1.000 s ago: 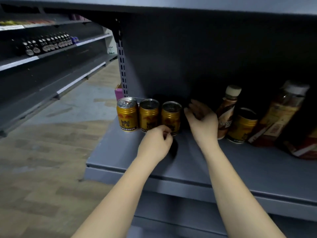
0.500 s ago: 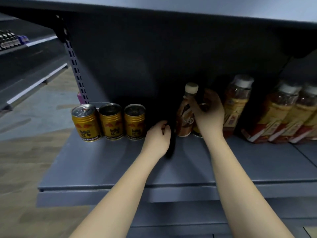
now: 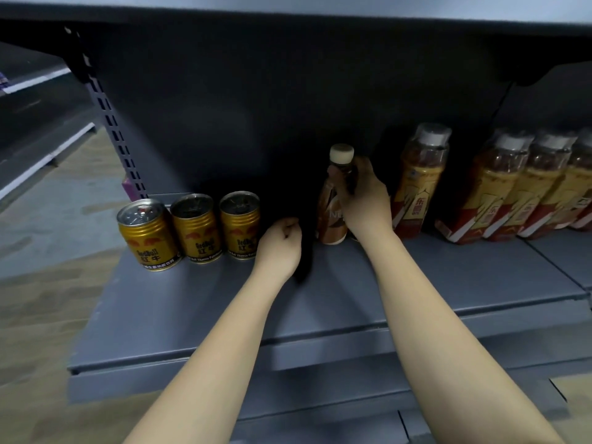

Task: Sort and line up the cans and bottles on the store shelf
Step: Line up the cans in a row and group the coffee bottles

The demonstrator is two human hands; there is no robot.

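Note:
Three gold Red Bull cans [image 3: 145, 233] [image 3: 197, 229] [image 3: 240, 225] stand side by side at the left of the grey shelf [image 3: 192, 315]. A brown coffee bottle [image 3: 331, 213] with a cream cap stands to their right. My right hand [image 3: 365, 203] grips the bottle's upper part, thumb across its neck. The hand hides whatever stands just behind it. My left hand [image 3: 282, 243] rests on the shelf as a curled fist right of the third can, holding nothing.
One tea bottle [image 3: 419, 184] with a yellow and red label leans right of my hand; several more [image 3: 519, 193] lean in a row farther right. A shelf board [image 3: 288, 8] hangs low overhead. A slotted upright [image 3: 110, 126] marks the left end. Across the aisle stands another rack [image 3: 32, 100].
My right hand went from the space beside the third can to the coffee bottle and closed on its top. My left hand stayed curled by the third can. My view swung right.

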